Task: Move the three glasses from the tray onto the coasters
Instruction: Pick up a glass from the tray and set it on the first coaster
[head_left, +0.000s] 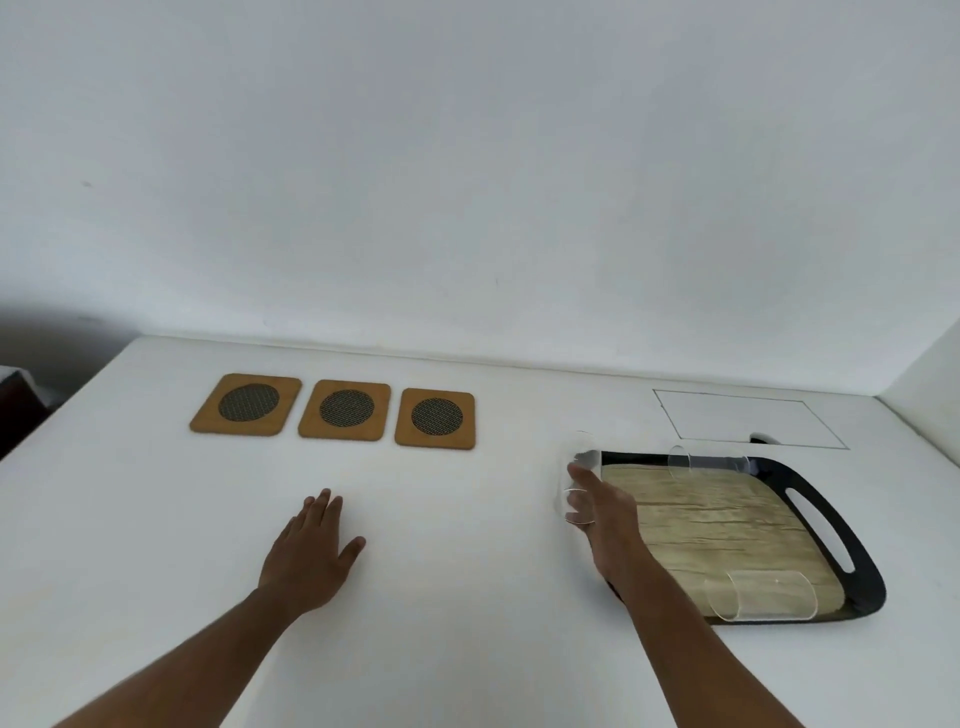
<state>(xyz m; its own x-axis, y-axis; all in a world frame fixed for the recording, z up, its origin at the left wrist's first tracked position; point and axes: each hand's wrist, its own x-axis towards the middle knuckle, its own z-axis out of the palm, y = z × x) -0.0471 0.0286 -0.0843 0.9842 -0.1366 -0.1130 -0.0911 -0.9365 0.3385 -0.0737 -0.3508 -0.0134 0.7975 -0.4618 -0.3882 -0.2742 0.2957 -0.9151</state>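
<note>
Three tan coasters with dark mesh centres lie in a row at the back left: left coaster, middle coaster, right coaster. A black tray with a wood-look inlay sits at the right. My right hand is closed around a clear glass at the tray's left edge. A second clear glass lies on its side at the tray's far edge. A third glass lies on its side at the near edge. My left hand rests flat on the table, fingers spread.
The white table meets a white wall at the back. A rectangular outline is drawn behind the tray. The table's left edge drops off near a dark object.
</note>
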